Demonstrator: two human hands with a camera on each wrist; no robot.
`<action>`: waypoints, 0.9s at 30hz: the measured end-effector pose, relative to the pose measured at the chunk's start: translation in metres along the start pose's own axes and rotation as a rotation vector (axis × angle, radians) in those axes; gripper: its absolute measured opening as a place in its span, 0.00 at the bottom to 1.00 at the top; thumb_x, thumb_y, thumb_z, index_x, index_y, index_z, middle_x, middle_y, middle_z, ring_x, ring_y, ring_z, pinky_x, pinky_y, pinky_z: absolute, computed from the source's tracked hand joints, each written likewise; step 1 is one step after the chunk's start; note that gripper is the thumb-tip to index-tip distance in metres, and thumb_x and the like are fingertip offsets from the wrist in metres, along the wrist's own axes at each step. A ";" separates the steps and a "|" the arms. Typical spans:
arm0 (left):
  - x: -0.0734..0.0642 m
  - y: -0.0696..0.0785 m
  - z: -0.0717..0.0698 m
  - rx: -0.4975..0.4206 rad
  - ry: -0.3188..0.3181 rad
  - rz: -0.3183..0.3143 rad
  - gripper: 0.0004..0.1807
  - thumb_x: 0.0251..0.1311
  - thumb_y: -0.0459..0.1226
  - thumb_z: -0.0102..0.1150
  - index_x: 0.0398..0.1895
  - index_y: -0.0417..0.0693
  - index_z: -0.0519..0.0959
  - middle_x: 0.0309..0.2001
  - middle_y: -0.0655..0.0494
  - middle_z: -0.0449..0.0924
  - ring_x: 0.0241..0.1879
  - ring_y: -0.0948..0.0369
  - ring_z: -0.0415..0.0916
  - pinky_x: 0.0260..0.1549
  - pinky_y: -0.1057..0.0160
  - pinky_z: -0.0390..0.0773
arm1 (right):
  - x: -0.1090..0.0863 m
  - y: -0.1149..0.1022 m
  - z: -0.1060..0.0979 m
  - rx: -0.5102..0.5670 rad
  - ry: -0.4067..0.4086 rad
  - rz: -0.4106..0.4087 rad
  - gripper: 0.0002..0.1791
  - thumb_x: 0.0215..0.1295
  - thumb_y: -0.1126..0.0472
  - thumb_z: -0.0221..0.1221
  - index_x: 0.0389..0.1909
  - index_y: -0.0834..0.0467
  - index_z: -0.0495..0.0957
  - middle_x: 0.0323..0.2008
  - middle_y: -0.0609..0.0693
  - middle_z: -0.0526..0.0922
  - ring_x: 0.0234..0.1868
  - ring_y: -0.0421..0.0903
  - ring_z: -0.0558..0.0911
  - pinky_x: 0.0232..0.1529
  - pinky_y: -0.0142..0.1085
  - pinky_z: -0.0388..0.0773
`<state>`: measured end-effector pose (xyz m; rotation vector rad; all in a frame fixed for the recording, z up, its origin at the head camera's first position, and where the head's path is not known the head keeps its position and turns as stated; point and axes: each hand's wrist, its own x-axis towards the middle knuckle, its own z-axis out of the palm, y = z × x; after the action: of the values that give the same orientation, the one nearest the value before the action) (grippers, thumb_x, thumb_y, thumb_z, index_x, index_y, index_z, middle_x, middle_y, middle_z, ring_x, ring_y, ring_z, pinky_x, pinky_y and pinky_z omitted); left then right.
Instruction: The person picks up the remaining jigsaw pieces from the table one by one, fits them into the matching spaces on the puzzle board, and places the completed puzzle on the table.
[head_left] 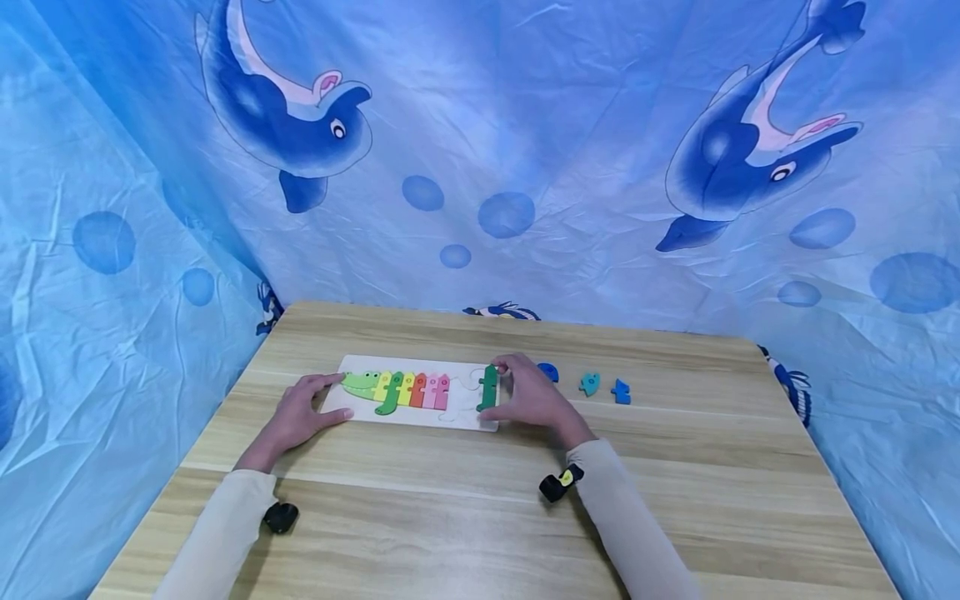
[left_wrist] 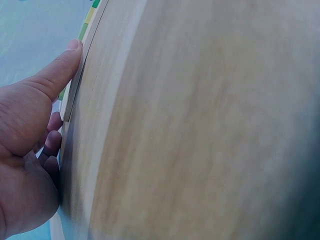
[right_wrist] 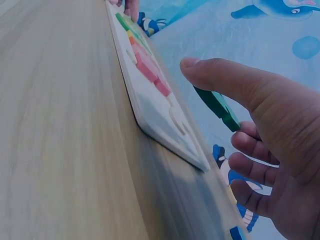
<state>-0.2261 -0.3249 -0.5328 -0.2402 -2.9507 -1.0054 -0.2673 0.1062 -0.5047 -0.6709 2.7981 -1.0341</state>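
Observation:
A white puzzle board [head_left: 462, 395] lies on the table with a crocodile puzzle on it: a light green head [head_left: 362, 384] at the left, then yellow, green, red and pink pieces in a row. My left hand [head_left: 295, 410] holds the board's left end, thumb at the near edge and a finger near the far corner. Above the board's right end, my right hand [head_left: 536, 396] pinches a dark green puzzle piece [head_left: 488, 388] between thumb and fingers. In the right wrist view this green piece [right_wrist: 218, 107] is raised off the board, its far part hidden by the thumb.
To the right of my right hand lie loose pieces: a rounded blue piece [head_left: 549, 371], a teal piece [head_left: 589, 383] and a blue piece [head_left: 621, 392]. The wooden table [head_left: 450, 517] ends at a blue cloth [head_left: 600, 267] printed with dolphins.

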 end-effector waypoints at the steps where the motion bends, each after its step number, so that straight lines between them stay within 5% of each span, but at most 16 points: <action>1: 0.000 0.000 0.000 -0.001 0.000 -0.001 0.43 0.60 0.51 0.73 0.73 0.41 0.68 0.69 0.29 0.63 0.68 0.34 0.59 0.62 0.34 0.56 | 0.001 -0.001 0.001 0.001 -0.001 -0.003 0.52 0.43 0.36 0.79 0.68 0.54 0.71 0.57 0.47 0.75 0.59 0.48 0.74 0.64 0.49 0.73; 8: -0.001 0.000 -0.001 -0.001 -0.002 -0.009 0.43 0.60 0.51 0.72 0.74 0.41 0.68 0.70 0.30 0.63 0.69 0.34 0.58 0.63 0.34 0.55 | 0.007 -0.014 0.006 0.001 -0.001 -0.001 0.50 0.44 0.36 0.79 0.67 0.53 0.72 0.55 0.46 0.75 0.53 0.46 0.74 0.59 0.46 0.77; 27: 0.002 -0.002 0.001 -0.005 -0.007 -0.010 0.44 0.60 0.53 0.72 0.74 0.42 0.68 0.70 0.29 0.62 0.67 0.33 0.58 0.62 0.33 0.56 | 0.021 -0.021 0.020 -0.043 -0.046 -0.005 0.51 0.45 0.35 0.78 0.68 0.53 0.71 0.57 0.46 0.74 0.57 0.45 0.73 0.66 0.45 0.72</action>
<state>-0.2281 -0.3261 -0.5345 -0.2294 -2.9590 -1.0146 -0.2740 0.0706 -0.5055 -0.6975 2.7880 -0.9502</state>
